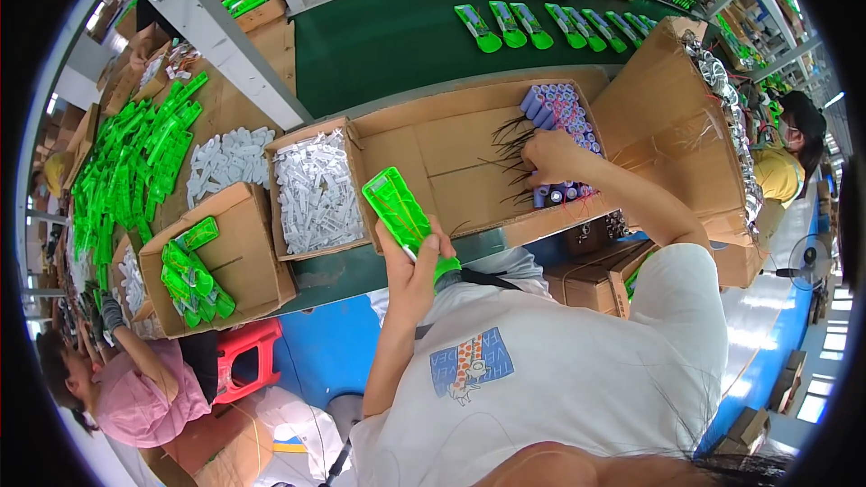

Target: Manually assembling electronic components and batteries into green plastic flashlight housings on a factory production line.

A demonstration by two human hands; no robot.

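Over the surface: left hand (417, 261) clamps a green plastic casing (397, 206), lifted above the cardboard edge.
Right hand: right hand (550, 155) reaches into the cardboard tray (451, 158), fingers closing on wired purple battery cells (561, 117); grip unclear.
Progress: casing looks without a cell; many cells remain.
Conveyor: finished-looking green units (541, 27) lie beyond.

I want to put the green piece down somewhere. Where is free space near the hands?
Bare cardboard lies in the flat box, between the green housing in the left hand and the batteries under the right hand. The white-parts box is full.
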